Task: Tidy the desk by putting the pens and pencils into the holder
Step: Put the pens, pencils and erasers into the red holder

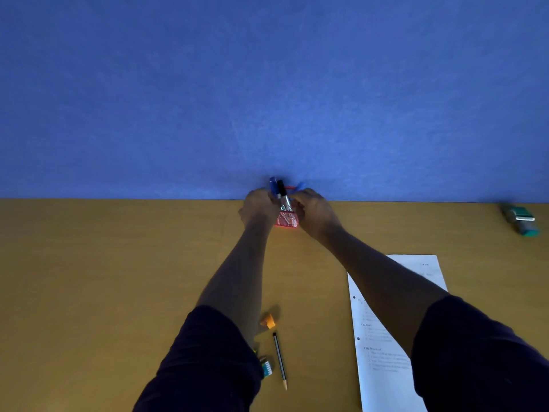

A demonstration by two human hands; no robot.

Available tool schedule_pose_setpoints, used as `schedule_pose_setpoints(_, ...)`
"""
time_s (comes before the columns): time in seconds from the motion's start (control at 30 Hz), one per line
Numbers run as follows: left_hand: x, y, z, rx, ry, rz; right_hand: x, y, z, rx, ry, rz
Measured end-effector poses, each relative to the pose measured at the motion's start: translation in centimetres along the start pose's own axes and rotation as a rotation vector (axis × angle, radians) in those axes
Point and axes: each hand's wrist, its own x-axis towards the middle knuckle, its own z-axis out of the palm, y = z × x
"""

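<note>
Both hands' curled grip point(261, 208) around red mesh holder point(286, 220).

Inventory: one red mesh holder point(286, 220) containing at least three pens point(282, 193); exact count unclear. One pencil point(280, 359), one orange cap point(269, 320), one printed sheet point(383, 352), one teal stapler point(521, 219) on the tabletop point(118, 278).

office desk | wooden desk point(118, 278) | blue fabric partition point(267, 84) | printed sheet point(383, 352) | stapler point(521, 219)
</note>
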Motion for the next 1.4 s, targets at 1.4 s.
schedule_pose_setpoints(1.4,-12.3,-9.9,-0.7,0.524,-0.848,0.075,-14.1,-2.1,3.9,-0.266,-0.766,-0.387)
